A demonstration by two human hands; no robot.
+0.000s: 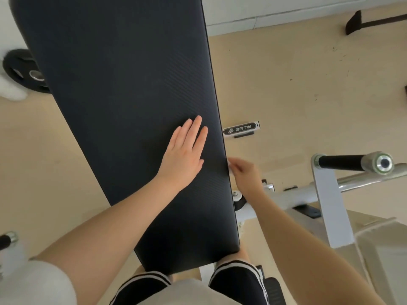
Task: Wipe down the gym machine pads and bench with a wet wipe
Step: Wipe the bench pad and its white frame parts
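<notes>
- Black bench pad [123, 106] — ran near to far, centre-left.
- Left hand [184, 154] — lay flat on it, fingers straight.
- Right hand [244, 176] — pinched white wet wipe [230, 168] against pad's right edge.

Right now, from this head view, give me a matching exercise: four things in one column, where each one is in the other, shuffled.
Things:
1. left hand
2. right hand
3. weight plate
4. BRTW label

Places:
A. floor, left of bench
B. flat on bench pad
C. frame piece, right of bench
D. bench's right edge, holding wet wipe

Pairs: 1-B, 2-D, 3-A, 4-C
</notes>
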